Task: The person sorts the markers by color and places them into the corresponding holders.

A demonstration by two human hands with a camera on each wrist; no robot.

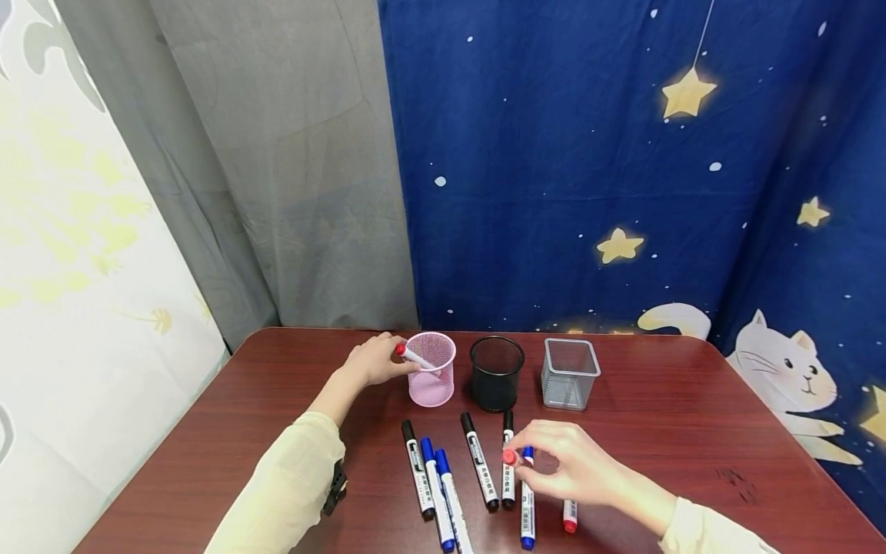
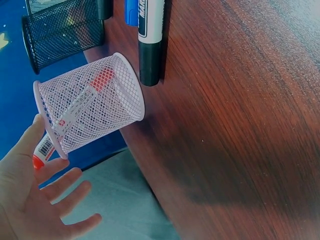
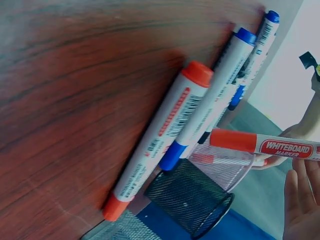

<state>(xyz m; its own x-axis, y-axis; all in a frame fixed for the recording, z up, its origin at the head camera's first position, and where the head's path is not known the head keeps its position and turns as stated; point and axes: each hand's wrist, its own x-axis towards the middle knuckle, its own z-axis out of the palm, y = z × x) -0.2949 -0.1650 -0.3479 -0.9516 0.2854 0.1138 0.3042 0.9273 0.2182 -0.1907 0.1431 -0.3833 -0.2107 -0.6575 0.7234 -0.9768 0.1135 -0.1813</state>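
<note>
At the pink mesh pen cup, my left hand is by the rim, fingers spread and thumb tip right at the edge in the left wrist view. A red whiteboard marker leans inside that cup, its lower red end seen through the mesh and its other end sticking out beside the fingers. My right hand pinches another red whiteboard marker between thumb and fingers, above the markers on the table. In the head view this marker points almost straight at the camera, so mostly its red end shows.
A black mesh cup and a square silver mesh holder stand right of the pink cup. In front lie black markers, blue markers and a red marker on the brown table. Curtains hang behind.
</note>
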